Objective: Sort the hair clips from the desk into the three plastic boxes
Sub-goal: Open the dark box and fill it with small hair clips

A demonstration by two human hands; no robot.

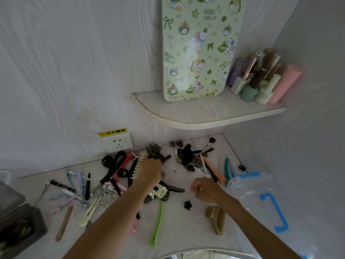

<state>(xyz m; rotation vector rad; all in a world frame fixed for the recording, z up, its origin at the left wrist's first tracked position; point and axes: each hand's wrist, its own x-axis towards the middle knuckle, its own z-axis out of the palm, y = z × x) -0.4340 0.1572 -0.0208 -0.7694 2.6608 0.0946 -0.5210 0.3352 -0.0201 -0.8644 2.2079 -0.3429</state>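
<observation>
While the clips lie scattered across the desk in loose heaps, both hands work in the middle of the pile. The left hand grasps a cream claw clip with long teeth, lifted clear of the heap, probably so it can be judged by kind and carried to a box. The right hand is curled just right of it; something small may be pinched in its fingers, but I cannot tell for sure.

One clear box with blue latches sits at the right, near that hand, likely placed there for short drops. The other two boxes cannot be made out. A dark tin stands at the near left.

Most clips are unsorted: black ones far and centre, pastel slides at the left, a green clip and a tan claw near. Sorting looks barely begun.

A yellow label above the socket reads "小心触电". On the shelf a green board leans on the wall, printed "Hello Cute Cat", beside cosmetics tucked in the corner.
</observation>
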